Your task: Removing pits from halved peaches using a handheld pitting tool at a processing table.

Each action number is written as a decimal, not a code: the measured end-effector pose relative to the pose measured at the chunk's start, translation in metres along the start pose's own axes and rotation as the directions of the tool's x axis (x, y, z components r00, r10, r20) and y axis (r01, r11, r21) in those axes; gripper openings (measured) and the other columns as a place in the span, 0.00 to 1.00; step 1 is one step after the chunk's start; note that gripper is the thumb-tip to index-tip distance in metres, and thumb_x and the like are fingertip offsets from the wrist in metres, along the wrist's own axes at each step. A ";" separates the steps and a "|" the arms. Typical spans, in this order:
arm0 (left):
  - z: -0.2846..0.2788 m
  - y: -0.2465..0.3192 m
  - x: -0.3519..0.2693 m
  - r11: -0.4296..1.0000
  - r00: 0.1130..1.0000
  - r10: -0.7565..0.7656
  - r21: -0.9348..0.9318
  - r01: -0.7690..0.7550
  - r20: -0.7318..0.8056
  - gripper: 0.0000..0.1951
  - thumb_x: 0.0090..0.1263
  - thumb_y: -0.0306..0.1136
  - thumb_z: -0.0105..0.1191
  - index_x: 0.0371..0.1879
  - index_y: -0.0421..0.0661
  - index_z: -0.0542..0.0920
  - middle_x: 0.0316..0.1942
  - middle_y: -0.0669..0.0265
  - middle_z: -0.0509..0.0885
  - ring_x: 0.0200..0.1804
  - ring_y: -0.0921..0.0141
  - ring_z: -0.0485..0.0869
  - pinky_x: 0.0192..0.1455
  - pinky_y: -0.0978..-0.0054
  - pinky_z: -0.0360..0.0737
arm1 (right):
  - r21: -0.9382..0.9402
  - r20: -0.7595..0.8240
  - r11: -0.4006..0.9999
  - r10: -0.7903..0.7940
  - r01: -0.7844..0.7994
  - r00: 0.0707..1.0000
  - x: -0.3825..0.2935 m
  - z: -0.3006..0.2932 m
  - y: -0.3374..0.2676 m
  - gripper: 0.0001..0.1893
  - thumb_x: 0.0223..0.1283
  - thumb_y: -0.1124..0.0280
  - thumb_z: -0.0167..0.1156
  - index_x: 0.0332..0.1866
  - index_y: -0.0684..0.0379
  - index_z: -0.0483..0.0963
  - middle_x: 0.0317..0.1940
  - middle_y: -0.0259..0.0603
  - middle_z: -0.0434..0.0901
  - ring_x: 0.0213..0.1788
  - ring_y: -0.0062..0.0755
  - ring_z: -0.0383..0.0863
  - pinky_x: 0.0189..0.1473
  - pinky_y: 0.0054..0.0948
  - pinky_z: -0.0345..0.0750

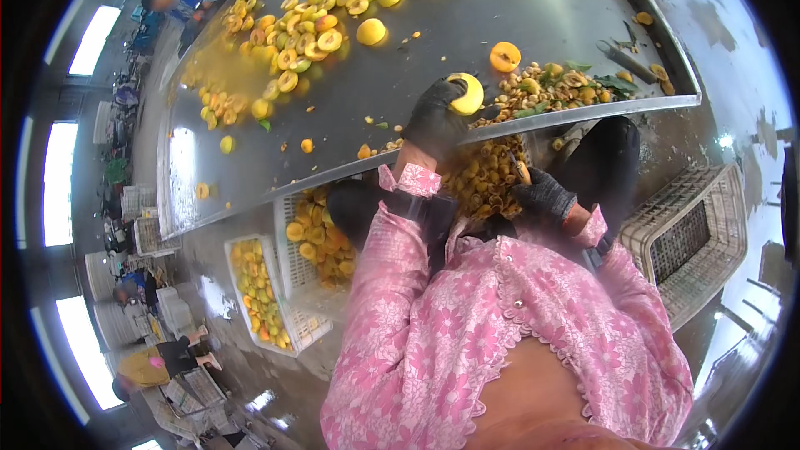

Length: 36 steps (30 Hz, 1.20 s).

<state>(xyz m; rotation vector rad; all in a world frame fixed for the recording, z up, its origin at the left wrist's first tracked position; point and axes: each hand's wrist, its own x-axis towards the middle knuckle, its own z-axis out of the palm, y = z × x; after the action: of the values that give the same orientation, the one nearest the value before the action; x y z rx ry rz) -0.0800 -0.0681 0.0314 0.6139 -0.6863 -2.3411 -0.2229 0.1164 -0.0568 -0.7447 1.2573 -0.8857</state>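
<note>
My left hand [432,117], in a dark glove, holds a large yellow stone fruit [470,97] just above the near edge of a metal table [425,62]. Lower and to the right, my gloved right hand [547,195] grips a small knife [522,171] with a light brown handle; its blade is hard to make out. A halved stone fruit [505,57] lies cut face up beyond my left hand. Next to it sits a heap of fruit stones and scraps [531,89] mixed with green leaves. Below the table edge, fruit pieces [481,178] fill the space between my knees.
Halved fruit [306,34] spreads over the table's far left. A metal tool [627,61] lies near the raised right rim. Crates of fruit [303,328] stand at the left on wet floor, another plastic crate [728,250] at the right. Other people [147,365] work farther off.
</note>
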 end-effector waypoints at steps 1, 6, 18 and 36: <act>0.001 -0.001 0.007 1.000 1.000 -0.009 0.002 0.009 0.010 0.23 0.59 0.33 0.49 0.53 0.35 0.65 0.50 0.46 0.71 0.50 0.54 0.73 0.54 0.57 0.71 | -0.031 -0.023 0.999 0.020 -0.021 1.000 0.007 -0.004 0.013 0.21 0.50 0.65 0.59 0.49 0.61 0.66 0.26 0.35 0.73 0.25 0.20 0.70 0.26 0.22 0.69; 0.041 -0.003 0.038 0.196 0.830 0.242 0.813 -0.548 0.502 0.13 0.58 0.29 0.50 0.41 0.37 0.75 0.41 0.62 0.78 0.43 0.71 0.77 0.48 0.75 0.73 | -0.109 -0.063 0.994 -0.030 0.023 0.998 0.017 -0.013 0.033 0.23 0.49 0.65 0.59 0.51 0.62 0.65 0.28 0.39 0.75 0.28 0.25 0.72 0.29 0.26 0.71; 0.054 -0.041 0.111 -0.288 0.894 0.183 0.892 -0.349 0.409 0.19 0.54 0.42 0.54 0.42 0.45 0.77 0.41 0.55 0.78 0.45 0.57 0.76 0.49 0.65 0.71 | -0.318 -0.139 0.947 -0.001 -0.043 0.990 -0.004 0.001 -0.013 0.20 0.49 0.64 0.59 0.44 0.66 0.69 0.32 0.49 0.77 0.34 0.38 0.75 0.38 0.33 0.71; -0.018 -0.019 0.091 0.982 0.996 0.089 0.163 -0.091 0.017 0.17 0.57 0.37 0.50 0.42 0.40 0.73 0.38 0.55 0.78 0.37 0.61 0.78 0.40 0.61 0.79 | -0.242 -0.044 0.970 -0.038 0.026 0.998 -0.009 -0.004 -0.013 0.23 0.49 0.64 0.60 0.49 0.64 0.66 0.31 0.43 0.75 0.33 0.33 0.75 0.36 0.31 0.72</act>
<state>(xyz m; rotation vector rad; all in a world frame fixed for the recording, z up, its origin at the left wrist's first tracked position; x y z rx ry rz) -0.1419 -0.1212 -0.0168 0.6297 -0.8991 -2.2205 -0.2292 0.1187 -0.0421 -0.9432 1.4163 -0.7879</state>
